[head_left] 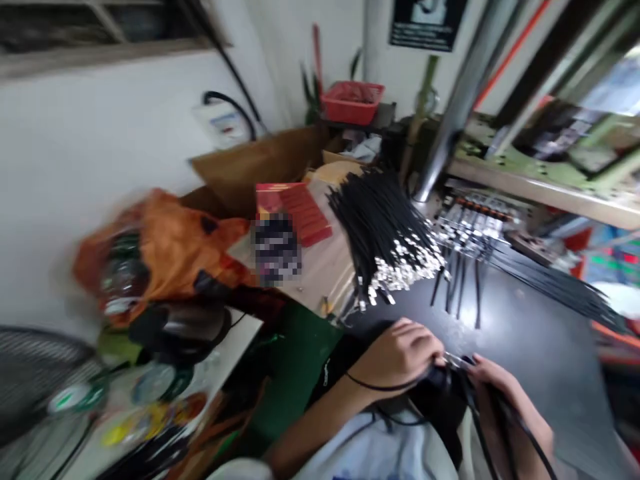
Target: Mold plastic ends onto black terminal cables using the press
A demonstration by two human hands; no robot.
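Close to my body, my left hand (413, 347) is closed, its fingers pinched on a thin black cable (387, 387) that loops back over the wrist. My right hand (505, 383) is closed too, with black cables (530, 437) hanging from it across the forearm. Between the fingertips of both hands shows a small shiny metal end (453, 360); blur hides its details. Beyond my hands lies a thick bundle of black cables (375, 207) with bright metal ends toward me. Several more cables (463, 280) reach from a metal fixture (480, 213) over the dark tabletop (545, 360).
A machine with a steel column (450, 127) stands behind the fixture. Flat cables (560, 283) lie at the right. To the left are a red box (305, 213), an orange bag (180, 247) and a fan (40, 380). A red basket (353, 103) sits at the back.
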